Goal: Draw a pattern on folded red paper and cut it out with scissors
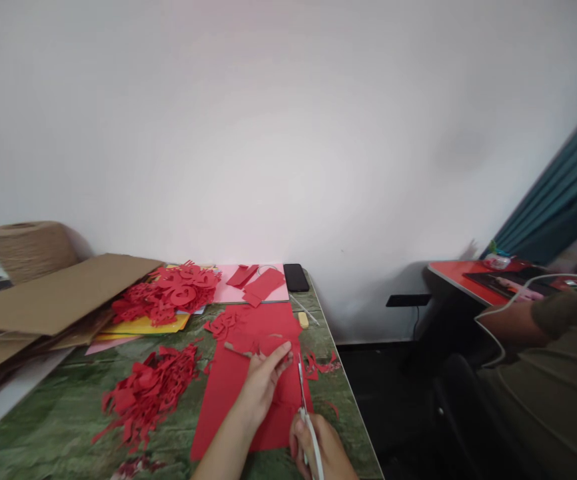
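My left hand is closed on a small piece of red paper, pinched between thumb and fingers; its outline is hard to make out. My right hand grips white-handled scissors, blades pointing away from me, just right of the left fingertips. Whether the blades touch the paper I cannot tell. Beneath both hands lies a large red sheet on the green table. Small red offcuts lie right of the scissors, and more red cutouts rest on the sheet's far left corner.
Red scraps and a pile of cutouts lie left. Behind are cardboard, a twine spool, a pink sheet, a phone and an eraser. A person sits right, by a red table.
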{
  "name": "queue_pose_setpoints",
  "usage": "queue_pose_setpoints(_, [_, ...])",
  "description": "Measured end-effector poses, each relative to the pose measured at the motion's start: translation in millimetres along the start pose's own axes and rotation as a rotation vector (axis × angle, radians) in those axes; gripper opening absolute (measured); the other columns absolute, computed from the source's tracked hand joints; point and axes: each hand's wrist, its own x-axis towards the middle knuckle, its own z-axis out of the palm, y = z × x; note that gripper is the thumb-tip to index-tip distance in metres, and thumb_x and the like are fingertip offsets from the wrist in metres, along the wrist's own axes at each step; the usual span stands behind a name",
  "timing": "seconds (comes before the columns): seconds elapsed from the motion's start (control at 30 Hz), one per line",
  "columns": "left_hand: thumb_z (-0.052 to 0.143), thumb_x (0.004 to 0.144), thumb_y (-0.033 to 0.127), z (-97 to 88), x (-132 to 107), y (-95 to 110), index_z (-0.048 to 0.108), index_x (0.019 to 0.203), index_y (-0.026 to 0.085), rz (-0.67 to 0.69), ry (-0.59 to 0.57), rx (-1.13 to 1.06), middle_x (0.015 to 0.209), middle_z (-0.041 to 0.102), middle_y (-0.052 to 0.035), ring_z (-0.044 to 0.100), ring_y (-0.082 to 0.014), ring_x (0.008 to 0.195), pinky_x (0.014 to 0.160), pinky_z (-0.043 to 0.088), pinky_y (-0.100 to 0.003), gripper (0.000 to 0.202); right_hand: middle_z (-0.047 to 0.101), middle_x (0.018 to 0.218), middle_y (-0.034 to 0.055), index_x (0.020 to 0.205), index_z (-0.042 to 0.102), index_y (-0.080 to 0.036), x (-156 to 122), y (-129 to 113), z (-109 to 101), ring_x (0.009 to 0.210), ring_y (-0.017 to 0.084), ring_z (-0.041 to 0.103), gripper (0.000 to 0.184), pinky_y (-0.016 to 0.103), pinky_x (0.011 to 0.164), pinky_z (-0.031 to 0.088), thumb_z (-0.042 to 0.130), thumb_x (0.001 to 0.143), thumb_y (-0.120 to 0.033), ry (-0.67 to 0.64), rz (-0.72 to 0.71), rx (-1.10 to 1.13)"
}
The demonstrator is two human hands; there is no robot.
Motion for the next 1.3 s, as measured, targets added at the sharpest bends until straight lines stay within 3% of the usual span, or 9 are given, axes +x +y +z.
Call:
queue_pose_setpoints(0.27, [0.082,0.043,0.019,-3.4,4,-6,0.049,0.050,0.016,0.065,0.029,0.115,0.053,0.063,0.0018,0.063,-0.0148,0.060,0.059,0.053,-0.024,0.034,0.029,0.033,-0.0083,0.049,0.043,-0.019,2,0,-2,0.030,0.006,0.026,0.058,0.018,0.035,0.021,0.031,0.072,-0.070,-0.098,0.012,0.039])
queue_pose_setpoints(0.47, [0.082,0.043,0.023,-2.2,4,-8,0.060,0.058,0.013,0.099,-0.006,0.177,0.055,0.065,0.0002,0.063,-0.0149,0.057,0.060,0.052,-0.025,0.028,0.028,0.034,-0.0089,0.051,0.043,-0.019,1,2,-2,0.030,0.005,0.025,0.055,0.018,0.036,0.019,0.031,0.075,-0.067,-0.119,0.009,0.070])
queue_pose_setpoints(0.6, [0.081,0.044,0.021,-1.0,4,-4,0.063,0.057,0.014,0.161,-0.014,0.135,0.060,0.067,-0.0008,0.064,-0.0164,0.065,0.069,0.050,-0.026,0.024,0.028,0.033,-0.0094,0.055,0.045,-0.018,1,6,-1,0.030,0.006,0.026,0.053,0.018,0.036,0.021,0.033,0.076,-0.065,-0.106,0.009,0.100])
queue_pose_setpoints(0.77, [0.081,0.044,0.021,-1.0,2,-2,0.058,0.050,0.014,0.101,-0.015,0.123,0.056,0.065,-0.0006,0.064,-0.0169,0.065,0.070,0.050,-0.027,0.025,0.035,0.032,-0.0072,0.063,0.054,-0.015,7,8,-2,0.030,0.007,0.029,0.057,0.019,0.036,0.026,0.031,0.076,-0.065,0.000,-0.008,0.205])
queue_pose_setpoints(0.87, [0.082,0.044,0.021,-0.7,-3,-3,0.056,0.053,0.015,0.050,-0.022,0.207,0.053,0.062,0.0017,0.062,-0.0152,0.060,0.064,0.050,-0.026,0.028,0.037,0.032,-0.0069,0.076,0.060,-0.011,13,4,-9,0.029,0.009,0.033,0.057,0.020,0.034,0.026,0.042,0.071,-0.066,0.113,0.020,0.222])
queue_pose_setpoints(1.0, [0.081,0.046,0.023,-0.6,-9,-6,0.060,0.065,0.014,0.000,-0.189,0.397,0.063,0.067,-0.0012,0.062,-0.0154,0.063,0.064,0.049,-0.026,0.029,0.044,0.034,-0.0061,0.089,0.060,-0.009,17,-4,-18,0.030,0.012,0.041,0.052,0.022,0.034,0.033,0.058,0.066,-0.055,0.321,0.007,0.187])
queue_pose_setpoints(1.17, [0.079,0.050,0.026,-2.8,-8,-10,0.061,0.071,0.014,0.040,-0.318,0.539,0.074,0.069,-0.0042,0.062,-0.0178,0.072,0.069,0.047,-0.027,0.030,0.042,0.034,-0.0064,0.068,0.057,-0.015,16,-7,-15,0.029,0.010,0.040,0.032,0.021,0.031,0.029,0.062,0.066,-0.047,0.435,-0.077,0.222])
queue_pose_setpoints(1.3, [0.078,0.053,0.028,-5.3,-8,-10,0.060,0.073,0.015,0.036,-0.359,0.553,0.077,0.068,-0.0044,0.062,-0.0198,0.078,0.073,0.046,-0.029,0.030,0.042,0.033,-0.0069,0.067,0.057,-0.015,17,2,-16,0.027,0.009,0.039,0.029,0.020,0.030,0.028,0.062,0.067,-0.044,0.411,-0.102,0.255])
